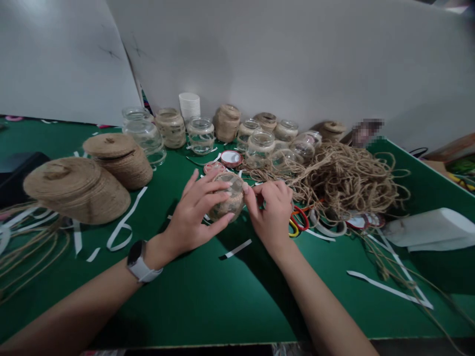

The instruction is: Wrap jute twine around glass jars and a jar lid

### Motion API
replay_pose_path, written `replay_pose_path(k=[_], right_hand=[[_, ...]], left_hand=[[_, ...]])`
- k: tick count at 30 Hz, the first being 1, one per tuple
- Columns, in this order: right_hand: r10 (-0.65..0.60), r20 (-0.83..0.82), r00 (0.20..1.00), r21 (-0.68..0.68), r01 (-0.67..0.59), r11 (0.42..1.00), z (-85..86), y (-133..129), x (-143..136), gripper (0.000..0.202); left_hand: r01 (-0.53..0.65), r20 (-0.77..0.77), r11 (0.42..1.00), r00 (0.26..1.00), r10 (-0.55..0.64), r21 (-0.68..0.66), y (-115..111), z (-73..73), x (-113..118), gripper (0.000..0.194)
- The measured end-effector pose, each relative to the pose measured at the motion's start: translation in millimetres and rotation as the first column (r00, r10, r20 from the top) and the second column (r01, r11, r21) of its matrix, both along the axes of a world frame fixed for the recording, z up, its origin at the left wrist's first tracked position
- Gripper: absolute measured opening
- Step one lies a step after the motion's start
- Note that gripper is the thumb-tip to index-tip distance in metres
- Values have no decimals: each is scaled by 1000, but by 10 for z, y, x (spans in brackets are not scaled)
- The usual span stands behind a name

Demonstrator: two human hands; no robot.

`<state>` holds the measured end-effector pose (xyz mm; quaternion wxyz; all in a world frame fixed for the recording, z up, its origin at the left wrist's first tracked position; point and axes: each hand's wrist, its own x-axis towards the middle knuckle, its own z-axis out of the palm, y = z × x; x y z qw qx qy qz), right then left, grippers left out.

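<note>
A small round glass jar (234, 197) is tilted above the green table, with a tan band of what looks like twine or tape around it. My left hand (196, 211) grips it from the left, fingers over the top and thumb underneath. At the jar's right edge, the thumb and index finger of my right hand (270, 212) are pinched together. Whatever lies between those fingertips is too small to make out. Just behind the jar are a pinkish lid (214, 168) and a white-faced lid (232, 158).
Glass jars (201, 136) line the back, some wrapped in twine. Two twine-wrapped lidded jars (79, 190) stand left. A tangled twine heap (356, 173), scissors (301, 219) and a white roll (441, 228) lie right. White strips (237, 248) are scattered over the green table (208, 306).
</note>
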<state>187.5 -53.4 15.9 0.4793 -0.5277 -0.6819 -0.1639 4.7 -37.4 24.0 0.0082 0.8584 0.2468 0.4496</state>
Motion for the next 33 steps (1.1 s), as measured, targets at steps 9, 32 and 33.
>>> replay_pose_path(k=[9, 32, 33], right_hand=[[77, -28, 997, -73, -78, 994, -7, -42, 47, 23], [121, -29, 992, -37, -122, 992, 0, -8, 21, 29], [113, -26, 993, -40, -114, 993, 3, -3, 18, 29]], left_hand=[[-106, -170, 981, 976, 134, 162, 1, -17, 29, 52], [80, 55, 993, 996, -75, -91, 50, 38, 14, 30], [87, 55, 991, 995, -82, -98, 52, 41, 15, 30]])
